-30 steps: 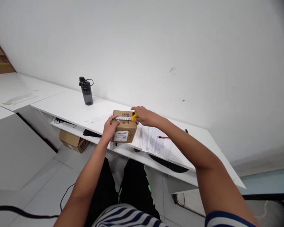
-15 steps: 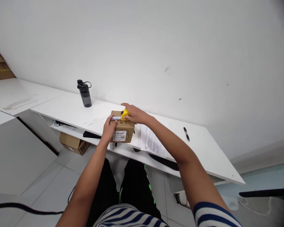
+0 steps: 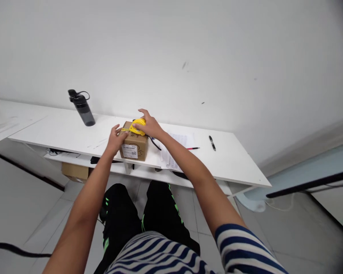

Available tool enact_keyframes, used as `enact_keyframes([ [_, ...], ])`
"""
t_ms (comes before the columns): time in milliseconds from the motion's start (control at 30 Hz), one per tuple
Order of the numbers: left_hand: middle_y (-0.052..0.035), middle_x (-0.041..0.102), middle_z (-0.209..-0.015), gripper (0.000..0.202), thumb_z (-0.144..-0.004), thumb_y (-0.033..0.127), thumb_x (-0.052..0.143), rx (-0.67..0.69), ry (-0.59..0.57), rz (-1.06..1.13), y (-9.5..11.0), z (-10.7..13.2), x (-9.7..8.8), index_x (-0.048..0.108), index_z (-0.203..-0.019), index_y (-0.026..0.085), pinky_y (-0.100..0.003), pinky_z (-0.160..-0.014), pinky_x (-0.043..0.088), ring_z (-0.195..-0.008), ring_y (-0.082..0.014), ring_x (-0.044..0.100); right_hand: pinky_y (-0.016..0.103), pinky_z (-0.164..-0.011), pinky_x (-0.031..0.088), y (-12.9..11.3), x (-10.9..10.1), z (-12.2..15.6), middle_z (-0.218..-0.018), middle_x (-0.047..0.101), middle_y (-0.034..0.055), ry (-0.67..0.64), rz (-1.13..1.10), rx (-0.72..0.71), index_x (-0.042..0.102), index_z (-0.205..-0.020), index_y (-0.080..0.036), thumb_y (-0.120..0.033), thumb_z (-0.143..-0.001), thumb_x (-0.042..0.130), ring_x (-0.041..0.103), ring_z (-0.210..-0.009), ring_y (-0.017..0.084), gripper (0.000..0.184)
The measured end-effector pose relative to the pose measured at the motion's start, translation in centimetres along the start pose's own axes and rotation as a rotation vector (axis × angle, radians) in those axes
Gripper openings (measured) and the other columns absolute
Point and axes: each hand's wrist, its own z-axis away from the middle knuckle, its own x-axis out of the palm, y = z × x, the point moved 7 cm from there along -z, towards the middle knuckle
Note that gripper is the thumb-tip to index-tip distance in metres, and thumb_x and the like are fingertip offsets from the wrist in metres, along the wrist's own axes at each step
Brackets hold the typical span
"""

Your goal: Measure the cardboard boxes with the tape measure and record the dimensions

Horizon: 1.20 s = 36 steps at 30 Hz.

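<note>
- Shirt (image 3: 160, 253): navy and off-white stripes of fairly even width, bending into waves over the folds of the cloth at the belly.
- Right sleeve (image 3: 242, 247): short, ending on the upper arm; the same two-colour stripes circle the limb, with a navy band at the hem.
- Trousers (image 3: 122, 205): black, loose in cut, the cloth matt.
- Side markings (image 3: 176, 208): bright green, broken into short angular patches along the outer side of each leg.
- Green line (image 3: 143, 222): thin, bright, between the thighs; whether cord or trim cannot be told.
- Left hand (image 3: 116, 140) and right hand (image 3: 150, 125): ungloved; both forearms uncovered.
</note>
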Motion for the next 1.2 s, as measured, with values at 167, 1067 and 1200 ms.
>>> enact_keyframes([
  [167, -0.0137, 0.052, -0.140, 0.055, -0.081, 0.043, 0.065, 0.419, 0.291, -0.393, 3.9, 3.4, -1.3, 0.053, -0.129, 0.019, -0.045, -0.115, 0.029, -0.134, -0.0277, 0.043, 0.046, -0.103, 0.040, 2.8, 0.9, -2.1, -0.129, 0.056, 0.0140, 0.168, 0.127, 0.169, 0.058, -0.118, -0.018, -0.060, -0.095, 0.040, 0.051, -0.121, 0.026, 0.051],
  [1067, -0.0051, 0.052, -0.147, 0.045, -0.086, 0.050, 0.058, 0.516, -0.616, -0.571, -5.8, 12.4, 21.0, 0.063, -0.128, 0.034, -0.051, -0.119, 0.012, -0.142, -0.0329, 0.036, 0.026, -0.057, 0.038, 20.1, -7.6, 22.6, -0.064, 0.057, -0.0023, 0.323, -0.260, 0.554, 0.057, -0.087, -0.022, -0.061, -0.092, 0.036, 0.046, -0.054, 0.013, 0.045],
  [1200, -0.0051, 0.050, -0.148, 0.046, -0.087, 0.050, 0.057, 0.498, -0.637, -0.572, -5.7, 12.5, 21.1, 0.062, -0.129, 0.033, -0.050, -0.120, 0.012, -0.143, -0.0320, 0.035, 0.028, -0.058, 0.039, 20.7, -7.8, 23.1, -0.054, 0.048, -0.0015, 0.379, -0.296, 0.615, 0.058, -0.066, -0.021, -0.061, -0.090, 0.040, 0.045, -0.055, 0.014, 0.050],
])
